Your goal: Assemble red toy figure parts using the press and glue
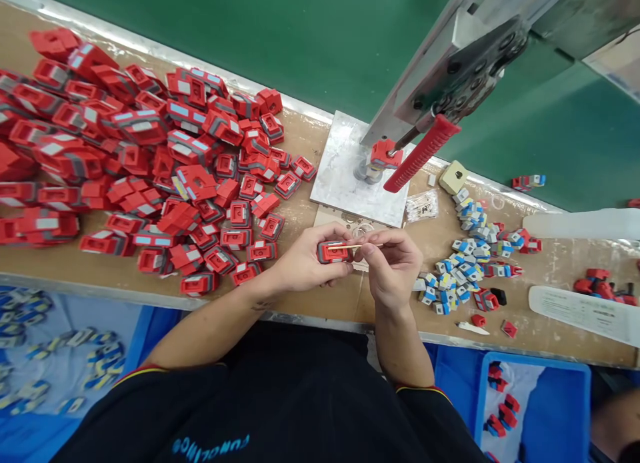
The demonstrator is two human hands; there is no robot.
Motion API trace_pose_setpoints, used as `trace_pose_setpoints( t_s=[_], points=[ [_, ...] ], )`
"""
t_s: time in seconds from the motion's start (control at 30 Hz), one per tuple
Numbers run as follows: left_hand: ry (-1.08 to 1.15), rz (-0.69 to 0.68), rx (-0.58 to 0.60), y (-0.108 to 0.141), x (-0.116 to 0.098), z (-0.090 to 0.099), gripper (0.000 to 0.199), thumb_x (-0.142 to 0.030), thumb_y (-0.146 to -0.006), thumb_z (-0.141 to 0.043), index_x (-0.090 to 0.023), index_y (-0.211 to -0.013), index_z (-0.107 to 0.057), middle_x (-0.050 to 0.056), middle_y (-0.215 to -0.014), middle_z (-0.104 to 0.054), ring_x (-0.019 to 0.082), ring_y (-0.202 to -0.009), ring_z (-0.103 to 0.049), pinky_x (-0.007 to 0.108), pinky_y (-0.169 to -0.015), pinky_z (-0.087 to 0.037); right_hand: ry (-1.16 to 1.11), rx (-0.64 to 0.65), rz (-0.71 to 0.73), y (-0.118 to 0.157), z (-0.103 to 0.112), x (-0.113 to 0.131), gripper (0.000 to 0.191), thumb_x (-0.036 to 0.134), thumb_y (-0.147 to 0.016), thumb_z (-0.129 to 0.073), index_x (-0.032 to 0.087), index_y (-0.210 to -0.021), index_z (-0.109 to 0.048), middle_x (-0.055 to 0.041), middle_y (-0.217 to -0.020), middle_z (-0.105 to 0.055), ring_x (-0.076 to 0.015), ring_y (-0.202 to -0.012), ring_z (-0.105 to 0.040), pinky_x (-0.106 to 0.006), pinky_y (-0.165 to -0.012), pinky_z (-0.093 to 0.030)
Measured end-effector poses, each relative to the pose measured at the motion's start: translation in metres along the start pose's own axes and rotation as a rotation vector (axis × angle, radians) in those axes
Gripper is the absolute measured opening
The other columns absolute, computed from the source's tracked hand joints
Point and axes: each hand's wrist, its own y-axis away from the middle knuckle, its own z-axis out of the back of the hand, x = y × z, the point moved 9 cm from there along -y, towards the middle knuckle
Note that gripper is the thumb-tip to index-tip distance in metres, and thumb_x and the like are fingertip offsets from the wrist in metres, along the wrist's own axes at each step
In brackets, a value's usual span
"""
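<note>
"Red plastic piece (334, 252), banded in grey: where do we have it?"

"Between our left fingers (324, 232), which are clamped on it. We have the thumb along its near side, another finger along its far side, and its recess facing up."

"And our right fingers (379, 262)?"

"Pinched together on a thin, pale stick (345, 247) that reaches leftward from them, over the recess. We can't tell whether its tip touches the piece."

"How should we expect both to handle?"

"We'd judge the piece light and stiff, its smooth shell perhaps a little slippery and the grey band possibly grippier. We'd hold it by the two long sides and leave the recess uncovered. The stick looks slight enough to bend or snap, so we'd pinch it gently, not squeeze or lever with it."

"What lies around our fingers?"

"To their left, a heap of similar red pieces (195, 180) on the counter (300, 216); just beyond them, a metal plate (340, 163); to their right, small blue-and-white parts (460, 266). We'd keep our elbows clear of both piles."
</note>
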Motion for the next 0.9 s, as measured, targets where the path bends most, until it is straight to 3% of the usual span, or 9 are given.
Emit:
trace_pose_setpoints(
  t_s=[0.13, 0.33, 0.47, 0.57, 0.67, 0.83, 0.9],
  points=[
    [-0.008, -0.016, 0.003, 0.000, -0.001, 0.000, 0.034, -0.023, -0.069, -0.085, -0.020, -0.092, -0.059, -0.008, -0.062, -0.061, 0.008, -0.042, -0.057, 0.018, -0.041, -0.046, 0.010, 0.008, 0.045, -0.001, -0.002, 0.006, 0.024, 0.044, -0.093, -0.084, 0.025, -0.087, -0.071, -0.0011, -0.079, -0.078, -0.0189, -0.074, -0.082, -0.028, -0.062, -0.068],
    [-0.005, -0.010, 0.014, 0.000, 0.002, 0.001, 0.035, -0.024, -0.071, -0.087, -0.020, -0.094, -0.061, -0.008, -0.064, -0.061, 0.008, -0.043, -0.057, 0.018, -0.042, -0.046, 0.132, -0.015, 0.143, -0.001, 0.004, 0.020, 0.021, 0.042, -0.095, -0.082, 0.026, -0.087, -0.072, -0.0019, -0.078, -0.080, -0.0202, -0.072, -0.082, -0.034, -0.067, -0.070],
    [-0.017, -0.021, 0.017, -0.001, 0.004, 0.002, 0.035, -0.024, -0.072, -0.087, -0.021, -0.096, -0.062, -0.008, -0.063, -0.061, 0.009, -0.043, -0.057, 0.019, -0.041, -0.045, 0.223, -0.037, 0.244, 0.001, 0.011, 0.035, 0.007, 0.027, -0.095, -0.082, 0.027, -0.091, -0.076, -0.0013, -0.080, -0.082, -0.0204, -0.072, -0.082, -0.034, -0.067, -0.070],
    [-0.028, -0.029, 0.004, 0.000, 0.004, 0.003, 0.034, -0.024, -0.073, -0.086, -0.021, -0.096, -0.060, -0.008, -0.061, -0.059, 0.009, -0.042, -0.056, 0.019, -0.040, -0.044, 0.299, -0.013, 0.307, 0.005, 0.011, 0.047, 0.016, 0.015, -0.091, -0.082, 0.029, -0.096, -0.078, -0.0004, -0.084, -0.084, -0.0207, -0.076, -0.083, -0.035, -0.070, -0.070],
    [-0.038, -0.035, 0.003, 0.000, 0.002, 0.003, 0.034, -0.024, -0.073, -0.086, -0.021, -0.095, -0.060, -0.008, -0.062, -0.059, 0.009, -0.043, -0.056, 0.019, -0.040, -0.045, 0.334, 0.017, 0.345, 0.006, 0.012, 0.057, 0.018, 0.013, -0.090, -0.083, 0.030, -0.098, -0.079, -0.0005, -0.084, -0.084, -0.0214, -0.076, -0.083, -0.036, -0.068, -0.070],
    [-0.071, -0.066, -0.026, 0.001, -0.003, 0.007, 0.034, -0.022, -0.073, -0.085, -0.022, -0.096, -0.059, -0.006, -0.072, -0.062, 0.008, -0.044, -0.056, 0.019, -0.040, -0.046, 0.386, -0.136, 0.341, -0.008, 0.054, 0.058, 0.010, 0.020, -0.089, -0.085, 0.026, -0.086, -0.077, 0.0004, -0.074, -0.079, -0.0170, -0.060, -0.074, -0.031, -0.053, -0.060],
    [-0.062, -0.088, -0.023, 0.001, -0.005, 0.007, 0.040, -0.021, -0.073, -0.084, -0.023, -0.100, -0.054, -0.006, -0.075, -0.065, 0.008, -0.045, -0.058, 0.018, -0.040, -0.048, 0.503, -0.084, 0.276, -0.017, 0.061, 0.043, 0.010, 0.021, -0.088, -0.083, 0.025, -0.083, -0.076, 0.0014, -0.073, -0.079, -0.0138, -0.054, -0.068, -0.027, -0.047, -0.052]
  ],
)
